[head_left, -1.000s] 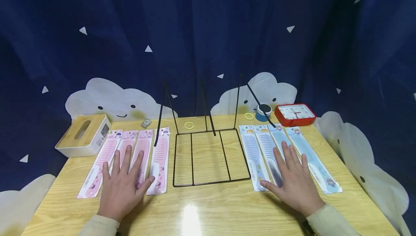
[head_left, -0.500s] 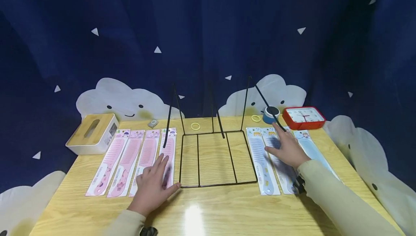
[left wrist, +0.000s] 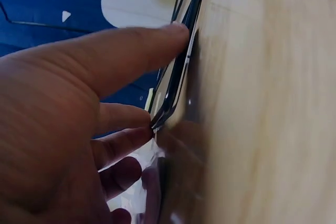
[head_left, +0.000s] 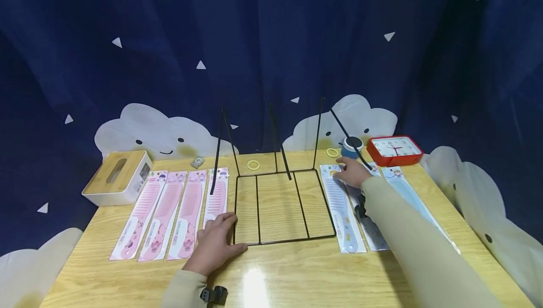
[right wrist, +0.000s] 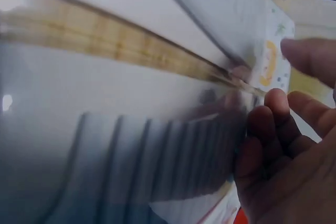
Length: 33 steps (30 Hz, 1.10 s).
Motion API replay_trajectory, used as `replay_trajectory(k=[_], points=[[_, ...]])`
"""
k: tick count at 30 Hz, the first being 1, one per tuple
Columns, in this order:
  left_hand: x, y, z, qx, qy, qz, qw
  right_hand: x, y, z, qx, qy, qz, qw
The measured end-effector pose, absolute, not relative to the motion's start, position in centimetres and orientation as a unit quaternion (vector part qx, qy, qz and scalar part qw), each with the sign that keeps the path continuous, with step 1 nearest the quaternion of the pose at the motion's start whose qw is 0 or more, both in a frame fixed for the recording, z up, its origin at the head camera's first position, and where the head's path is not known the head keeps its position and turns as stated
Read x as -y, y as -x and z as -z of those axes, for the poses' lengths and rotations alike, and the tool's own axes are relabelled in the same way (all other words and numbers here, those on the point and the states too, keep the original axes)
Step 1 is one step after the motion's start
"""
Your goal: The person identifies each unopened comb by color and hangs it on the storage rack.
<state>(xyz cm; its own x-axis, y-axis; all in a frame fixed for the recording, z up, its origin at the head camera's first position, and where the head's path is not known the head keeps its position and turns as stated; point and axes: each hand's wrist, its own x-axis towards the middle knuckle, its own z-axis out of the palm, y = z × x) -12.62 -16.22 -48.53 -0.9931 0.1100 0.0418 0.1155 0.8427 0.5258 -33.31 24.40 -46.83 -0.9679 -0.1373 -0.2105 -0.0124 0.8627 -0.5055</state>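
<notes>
My left hand (head_left: 214, 243) touches the front left corner of a black wire display rack (head_left: 281, 241). In the left wrist view its thumb (left wrist: 157, 43) lies on the front bar and the fingertips are at the corner. My right hand (head_left: 354, 172) is over the upper ends of the blue packaged combs, closest to the leftmost blue comb (head_left: 339, 199). Thumb and forefinger are apart beside that pack's printed top (right wrist: 271, 61) in the right wrist view, with nothing between them. Part of the blue row is hidden under my right forearm. Several pink packaged combs (head_left: 169, 199) lie left of the rack.
Slanting prongs (head_left: 283, 154) stick up and forward from the rack. A tissue box (head_left: 116, 176) stands at the left. Behind the blue combs are a red clock (head_left: 394, 150), a blue-and-white round container (head_left: 351, 147) and a yellow ring (head_left: 332, 153). Another yellow ring (head_left: 253, 165) lies behind the rack.
Both hands started flat over the combs. My left hand has moved right to the rack's corner; my right hand has moved forward and left to the top of the leftmost blue comb.
</notes>
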Motion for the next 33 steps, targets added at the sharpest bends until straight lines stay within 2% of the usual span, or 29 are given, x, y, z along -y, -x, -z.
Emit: replay_trajectory(k=[12, 18, 23, 30, 33], points=[[16.1, 12.3, 48.4, 0.96, 0.058, 0.274, 0.002, -24.7, 33.9, 47.1, -0.956, 0.025, 0.282, 0.077], [16.0, 12.4, 48.1, 0.956, 0.061, 0.287, -0.001, -24.9, 32.2, 44.2, -0.922, 0.079, 0.379, 0.032], [16.1, 12.6, 47.9, 0.958, 0.059, 0.28, -0.005, -22.8, 29.1, 39.6, -0.896, 0.112, 0.431, -0.004], [16.4, 12.5, 48.1, 0.961, 0.059, 0.271, -0.006, -17.4, 21.4, 34.1, -0.81, 0.28, 0.515, -0.013], [16.5, 12.5, 48.2, 0.961, 0.06, 0.269, -0.004, -15.4, 18.6, 32.6, -0.786, 0.318, 0.529, -0.026]])
